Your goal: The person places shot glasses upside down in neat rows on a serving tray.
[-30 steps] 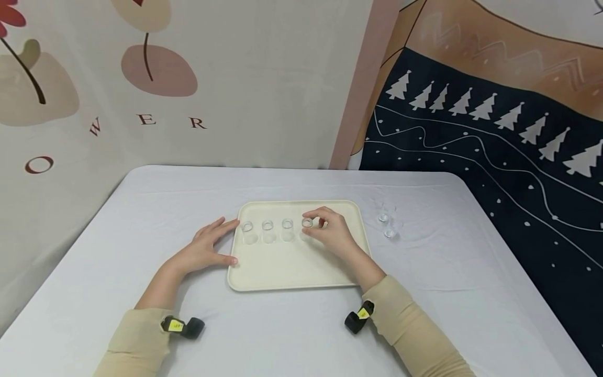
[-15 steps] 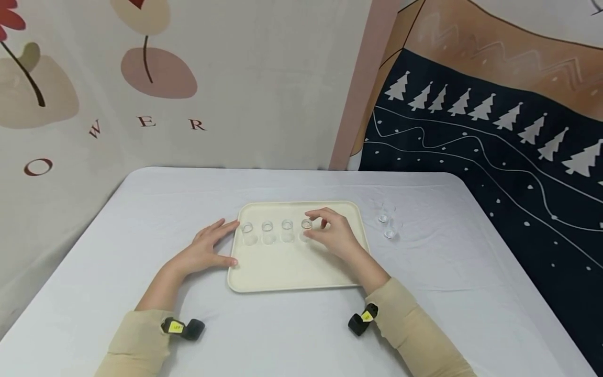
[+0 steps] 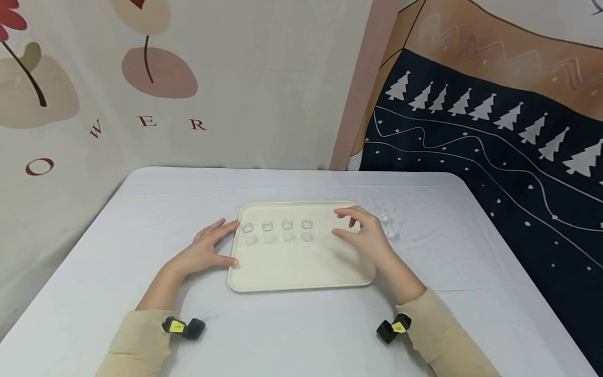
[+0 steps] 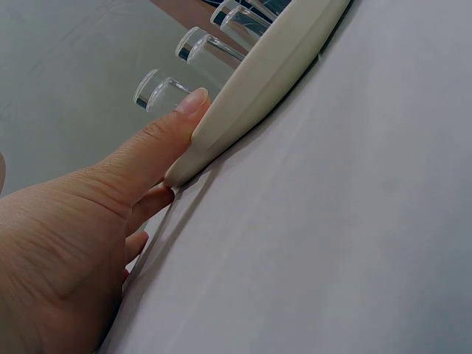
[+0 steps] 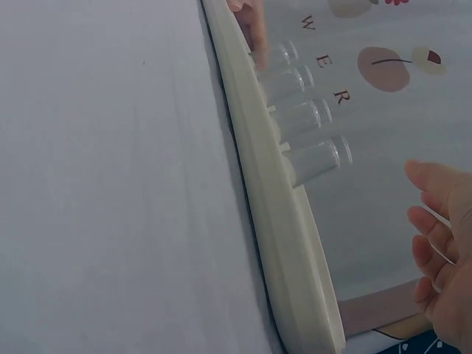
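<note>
Four glasses (image 3: 288,233) stand upright in a row on the tray (image 3: 301,272); in the left wrist view its rim hides their bases. Left hand (image 3: 207,251): fingers and thumb spread, touching the tray's left edge. Right hand (image 3: 367,233): thumb and forefinger parted, over the tray's right side, covering its far right corner. Two more glasses (image 3: 390,232) sit on the cloth (image 3: 471,246) beyond that hand, faint and partly hidden; their outlines are unclear.
</note>
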`<action>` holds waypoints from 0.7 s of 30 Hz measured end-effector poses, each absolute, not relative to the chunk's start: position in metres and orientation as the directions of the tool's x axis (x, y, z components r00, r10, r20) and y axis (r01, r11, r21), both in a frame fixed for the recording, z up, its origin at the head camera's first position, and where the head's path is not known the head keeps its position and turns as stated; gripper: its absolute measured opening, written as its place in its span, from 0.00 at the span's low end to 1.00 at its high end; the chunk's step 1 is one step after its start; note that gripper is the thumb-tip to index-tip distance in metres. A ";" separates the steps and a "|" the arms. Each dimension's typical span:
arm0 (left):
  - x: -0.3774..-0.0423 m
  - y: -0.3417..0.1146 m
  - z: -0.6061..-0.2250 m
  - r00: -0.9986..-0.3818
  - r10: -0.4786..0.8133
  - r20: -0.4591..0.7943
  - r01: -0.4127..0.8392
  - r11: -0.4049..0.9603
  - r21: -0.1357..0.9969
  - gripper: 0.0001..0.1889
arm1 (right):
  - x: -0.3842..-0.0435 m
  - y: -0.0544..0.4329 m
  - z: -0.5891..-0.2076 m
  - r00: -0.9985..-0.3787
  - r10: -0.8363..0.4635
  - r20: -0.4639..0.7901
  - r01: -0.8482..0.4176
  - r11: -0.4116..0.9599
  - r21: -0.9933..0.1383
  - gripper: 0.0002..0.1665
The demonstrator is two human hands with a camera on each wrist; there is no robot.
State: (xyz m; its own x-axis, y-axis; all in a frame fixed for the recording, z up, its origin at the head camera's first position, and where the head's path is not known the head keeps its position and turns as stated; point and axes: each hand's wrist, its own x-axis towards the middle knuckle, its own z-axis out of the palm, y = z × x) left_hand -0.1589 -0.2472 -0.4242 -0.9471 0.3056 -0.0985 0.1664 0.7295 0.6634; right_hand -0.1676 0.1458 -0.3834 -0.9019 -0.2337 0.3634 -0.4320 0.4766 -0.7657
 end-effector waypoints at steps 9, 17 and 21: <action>-0.159 -0.248 -0.425 -0.948 0.303 -0.098 0.165 0.729 0.665 0.55 | -0.153 0.180 -0.375 -0.905 -0.179 0.386 -0.418 0.547 -0.725 0.24; -0.159 -0.248 -0.426 -0.947 0.306 -0.100 0.164 0.726 0.668 0.55 | -0.150 0.208 -0.375 -0.890 -0.123 0.439 -0.421 0.589 -0.689 0.24; -0.159 -0.249 -0.426 -0.946 0.308 -0.099 0.166 0.726 0.668 0.55 | -0.150 0.222 -0.378 -0.892 -0.090 0.442 -0.405 0.594 -0.695 0.25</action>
